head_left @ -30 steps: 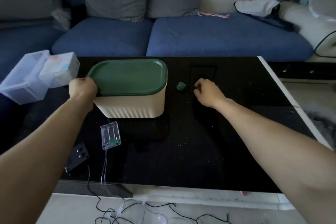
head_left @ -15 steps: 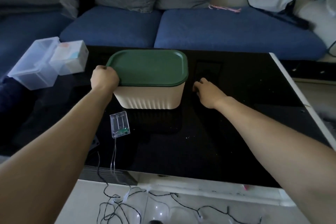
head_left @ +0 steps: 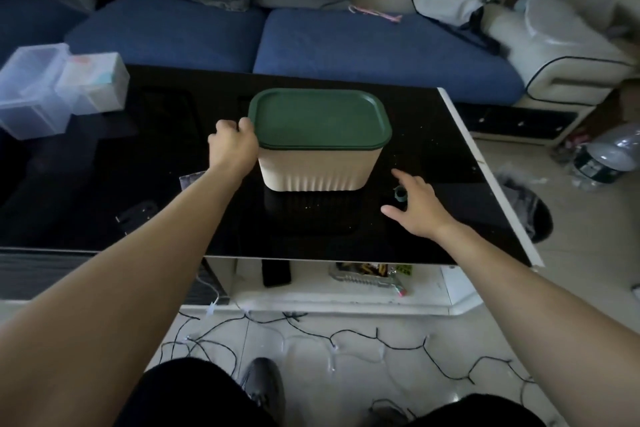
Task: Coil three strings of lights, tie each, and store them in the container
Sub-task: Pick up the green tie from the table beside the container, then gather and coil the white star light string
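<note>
A: Left hand [head_left: 233,146]: curled on left rim of green lid [head_left: 318,118], gripping container [head_left: 313,166]. Right hand [head_left: 417,206]: spread, holding nothing, hovering beside small green roll [head_left: 400,193] on black surface [head_left: 450,163].

B: Strings of lights [head_left: 346,340]: on floor, uncoiled, tangled, near shoe [head_left: 265,381].

A: Hazards: container sliding on glossy surface under one-sided pull; roll knocked off edge; wires snagging underfoot.
</note>
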A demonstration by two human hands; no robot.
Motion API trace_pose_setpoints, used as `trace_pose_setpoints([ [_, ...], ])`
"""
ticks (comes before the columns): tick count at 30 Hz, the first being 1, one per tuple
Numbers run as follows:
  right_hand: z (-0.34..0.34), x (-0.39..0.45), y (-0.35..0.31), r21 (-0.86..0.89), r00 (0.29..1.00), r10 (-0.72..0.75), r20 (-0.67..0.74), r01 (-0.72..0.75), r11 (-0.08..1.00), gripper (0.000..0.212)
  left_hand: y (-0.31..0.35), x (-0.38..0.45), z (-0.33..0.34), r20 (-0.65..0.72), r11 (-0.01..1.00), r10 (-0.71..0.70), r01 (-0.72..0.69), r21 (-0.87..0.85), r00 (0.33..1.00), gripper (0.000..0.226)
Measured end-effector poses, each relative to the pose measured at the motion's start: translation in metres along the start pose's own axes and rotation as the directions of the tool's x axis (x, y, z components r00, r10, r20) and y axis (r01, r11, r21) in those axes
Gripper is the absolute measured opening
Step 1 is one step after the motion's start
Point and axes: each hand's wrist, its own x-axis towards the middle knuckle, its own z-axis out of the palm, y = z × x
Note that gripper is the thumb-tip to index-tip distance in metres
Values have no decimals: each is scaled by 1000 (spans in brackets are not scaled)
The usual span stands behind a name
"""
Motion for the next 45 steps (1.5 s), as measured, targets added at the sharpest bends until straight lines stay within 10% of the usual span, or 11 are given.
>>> trace_pose_setpoints([
  [5,19,-43,-19,194,802,-12,-597,158,968,54,-56,-25,-60,-94,978,22,-2,209,995,51],
  [9,43,-75,-54,147,674,-149,-724,362,920,36,-109,-38,-94,-186,881,-123,194,431,975,52],
  [19,88,-79,-105,227,845,-301,-443,430,874,26,-148,-48,-112,-163,820,-3,96,565,987,77],
  [26,89,-86,-125,347,888,-313,-338,427,835,23,-107,-72,-124,-264,986,-13,55,154,964,75],
  [33,69,-120,-160,755,871,-468,151,204,623,81,-25,-123,-103,373,896,84,94,-434,924,45],
  [38,49,-133,-161,862,848,-478,230,51,505,7,-2,-144,-79,391,886,170,33,-462,905,77],
  [45,1,-127,-83,778,950,-208,233,-54,626,15,-17,-140,-78,305,951,102,-3,-308,947,73],
])
